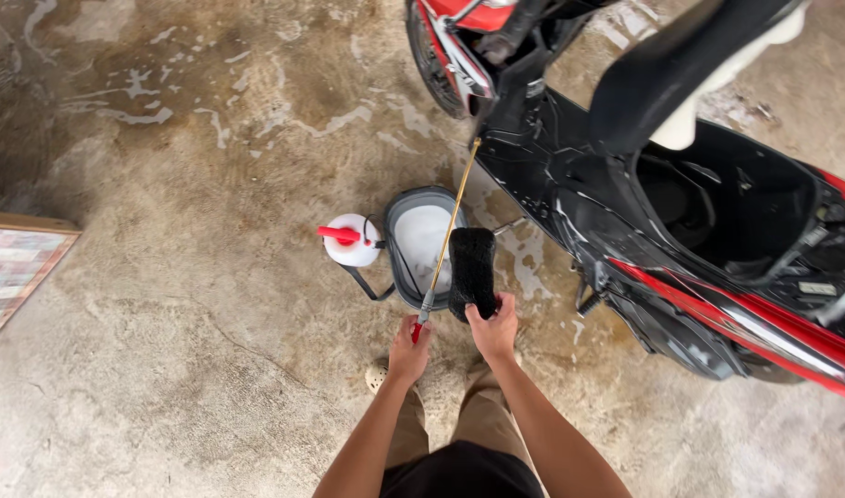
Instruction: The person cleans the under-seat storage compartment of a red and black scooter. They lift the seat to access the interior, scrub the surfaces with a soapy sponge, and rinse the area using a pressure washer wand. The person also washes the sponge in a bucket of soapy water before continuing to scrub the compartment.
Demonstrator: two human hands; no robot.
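Observation:
My left hand (409, 349) grips the red handle of a spray wand (445, 235), whose thin brass lance points up toward the soapy black side of a red and black scooter (570, 175). My right hand (493, 326) holds a black wash sponge (472, 269) upright over the rim of a grey bucket (396, 244) with foamy water in it. A white pump sprayer (351, 240) with a red handle stands just left of the bucket, joined to the wand by a dark hose.
The scooter's seat (671, 65) is raised, showing the open storage well. The concrete floor (210, 304) is wet with streaks of foam. A framed board (12, 267) lies at the left edge. My feet stand just below the bucket.

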